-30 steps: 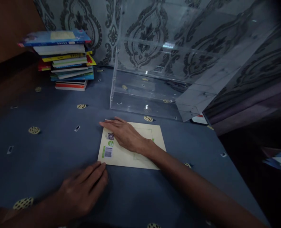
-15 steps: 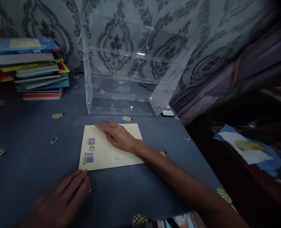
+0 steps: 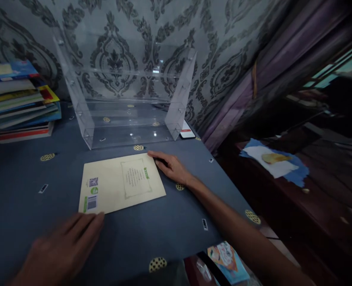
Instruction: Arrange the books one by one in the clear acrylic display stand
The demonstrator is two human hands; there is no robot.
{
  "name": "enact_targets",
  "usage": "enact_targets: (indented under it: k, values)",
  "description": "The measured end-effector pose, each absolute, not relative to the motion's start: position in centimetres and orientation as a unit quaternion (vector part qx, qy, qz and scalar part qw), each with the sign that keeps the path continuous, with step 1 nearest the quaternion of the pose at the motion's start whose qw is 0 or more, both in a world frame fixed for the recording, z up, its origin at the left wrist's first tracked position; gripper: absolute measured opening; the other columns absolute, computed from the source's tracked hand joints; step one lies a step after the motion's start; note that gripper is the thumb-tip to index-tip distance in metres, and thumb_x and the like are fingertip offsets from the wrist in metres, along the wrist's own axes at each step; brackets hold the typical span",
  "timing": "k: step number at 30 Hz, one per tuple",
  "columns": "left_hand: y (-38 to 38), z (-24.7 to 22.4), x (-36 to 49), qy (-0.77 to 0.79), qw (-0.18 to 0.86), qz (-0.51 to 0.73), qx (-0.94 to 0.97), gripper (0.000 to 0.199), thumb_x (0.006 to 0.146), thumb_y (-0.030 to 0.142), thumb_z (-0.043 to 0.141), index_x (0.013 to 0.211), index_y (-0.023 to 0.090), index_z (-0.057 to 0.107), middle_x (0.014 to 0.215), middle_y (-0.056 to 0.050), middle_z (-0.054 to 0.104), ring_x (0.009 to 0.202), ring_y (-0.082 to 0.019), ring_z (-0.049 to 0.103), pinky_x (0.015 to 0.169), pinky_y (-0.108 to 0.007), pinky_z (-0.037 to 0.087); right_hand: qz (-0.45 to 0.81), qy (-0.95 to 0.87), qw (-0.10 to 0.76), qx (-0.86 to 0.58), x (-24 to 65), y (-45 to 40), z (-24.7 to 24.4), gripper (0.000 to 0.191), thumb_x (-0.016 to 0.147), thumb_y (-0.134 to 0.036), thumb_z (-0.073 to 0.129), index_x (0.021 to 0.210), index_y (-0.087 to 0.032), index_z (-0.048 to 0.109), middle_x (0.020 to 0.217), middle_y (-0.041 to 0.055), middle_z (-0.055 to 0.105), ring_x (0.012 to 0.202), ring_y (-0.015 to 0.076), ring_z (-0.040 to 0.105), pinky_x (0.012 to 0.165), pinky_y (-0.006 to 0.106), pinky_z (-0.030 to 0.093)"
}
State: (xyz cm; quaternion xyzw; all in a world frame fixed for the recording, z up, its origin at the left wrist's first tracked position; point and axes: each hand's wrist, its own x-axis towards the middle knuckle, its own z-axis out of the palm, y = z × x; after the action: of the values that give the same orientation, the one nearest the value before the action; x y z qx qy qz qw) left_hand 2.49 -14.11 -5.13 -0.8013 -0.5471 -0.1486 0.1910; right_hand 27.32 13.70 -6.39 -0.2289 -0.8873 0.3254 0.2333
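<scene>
Head view shows a cream booklet [image 3: 110, 178] lying flat on the dark blue counter [image 3: 128, 242], near the middle. Clock places here are counted from the booklet. Near its 8 o'clock corner are a square QR code [image 3: 93, 182], a round green mark [image 3: 94, 190], and a striped barcode [image 3: 91, 202] beside a green strip. Toward 2 o'clock is a thin printed frame with a green ribbon and rows of little letters, too small to read.

The left hand [image 3: 67, 242] is at 8 o'clock, a bit blurry, loose, with fingers straight and close together. Its fingertips are at the booklet's near edge. The right hand [image 3: 172, 169] is between 2 and 3 o'clock, loose too, with one fingertip on the corner.

At 12 o'clock stands a see-through stand [image 3: 128, 115], with the leafy wall [image 3: 116, 59] showing through it. A pile of books [image 3: 21, 107] is at 10 o'clock. A phone [image 3: 188, 132] with a red stripe is at 2 o'clock, partly behind the stand's side. At 4 o'clock, past the counter's edge, is a bright blue printed packet [image 3: 228, 262], partly hidden by the right arm.
</scene>
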Motion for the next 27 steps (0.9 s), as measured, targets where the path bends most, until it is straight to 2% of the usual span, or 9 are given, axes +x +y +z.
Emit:
enact_targets:
  k: [2,3,5,8,13,18,22,27]
  values:
    - [-12.1,-3.5,4.2,-0.513,0.151,-0.101,-0.839,0.040,0.094,0.008,0.042,0.127,0.020,0.062,0.105,-0.006,0.073,0.101,-0.022,0.065,0.075,-0.028,0.051,0.330,-0.885,0.239,-0.225,27.2,13.6,-6.6,0.044,0.096,-0.018,0.043,0.137,-0.022,0.057,0.139,0.0072,0.063,0.127,0.0209,0.060,0.108,0.045,0.048]
    - [-11.0,-2.9,5.2,-0.513,0.142,-0.124,-0.838,0.043,0.093,0.006,0.039,0.128,0.020,0.061,0.108,-0.007,0.072,0.104,-0.023,0.064,0.083,-0.033,0.050,0.333,-0.884,0.242,-0.222,27.1,13.6,-6.7,0.044,0.096,-0.017,0.043,0.137,-0.022,0.057,0.139,0.0075,0.063,0.126,0.0205,0.061,0.108,0.044,0.049]
    - [-8.8,-2.3,7.2,-0.475,0.083,-0.093,-0.871,0.049,0.093,0.006,0.041,0.138,0.021,0.053,0.122,-0.009,0.067,0.115,-0.025,0.059,0.092,-0.037,0.048,0.337,-0.881,0.251,-0.216,27.0,13.7,-6.9,0.043,0.096,-0.016,0.043,0.137,-0.021,0.057,0.137,0.0073,0.065,0.125,0.0198,0.061,0.107,0.044,0.049]
    - [-5.7,-2.6,9.5,-0.426,0.063,-0.075,-0.900,0.043,0.098,0.015,0.047,0.140,0.019,0.049,0.129,-0.011,0.062,0.123,-0.028,0.052,0.102,-0.044,0.042,0.344,-0.878,0.262,-0.206,27.1,13.8,-7.1,0.042,0.097,-0.017,0.042,0.136,-0.021,0.057,0.137,0.0071,0.064,0.126,0.0189,0.060,0.109,0.043,0.048]
    - [-2.0,-3.4,10.8,-0.406,0.053,-0.079,-0.909,0.033,0.103,0.030,0.045,0.132,0.017,0.055,0.117,-0.010,0.063,0.113,-0.027,0.054,0.098,-0.044,0.041,0.356,-0.874,0.269,-0.193,27.2,14.0,-7.1,0.040,0.099,-0.019,0.042,0.135,-0.021,0.059,0.137,0.0073,0.064,0.127,0.0190,0.059,0.110,0.041,0.047]
    - [0.7,-3.3,10.2,-0.446,0.049,-0.048,-0.893,0.035,0.104,0.033,0.040,0.132,0.021,0.056,0.108,-0.008,0.062,0.101,-0.025,0.054,0.088,-0.039,0.042,0.396,-0.859,0.267,-0.187,27.3,14.1,-6.8,0.038,0.103,-0.028,0.039,0.135,-0.020,0.058,0.136,0.0087,0.065,0.128,0.0208,0.059,0.112,0.045,0.045]
    - [3.6,-3.5,8.8,-0.492,0.054,-0.053,-0.868,0.038,0.105,0.034,0.036,0.133,0.020,0.057,0.113,-0.009,0.062,0.105,-0.026,0.052,0.087,-0.039,0.042,0.429,-0.834,0.282,-0.201,27.4,14.0,-6.5,0.041,0.105,-0.037,0.035,0.141,-0.025,0.052,0.137,0.0071,0.063,0.129,0.0208,0.058,0.112,0.047,0.044]
    - [6.2,-4.3,7.1,-0.516,0.036,-0.098,-0.850,0.039,0.105,0.033,0.032,0.134,0.021,0.056,0.121,-0.010,0.060,0.111,-0.026,0.051,0.090,-0.040,0.044,0.420,-0.831,0.294,-0.214,27.3,13.9,-6.8,0.045,0.105,-0.040,0.033,0.146,-0.024,0.045,0.142,0.0102,0.059,0.132,0.0214,0.055,0.113,0.047,0.043]
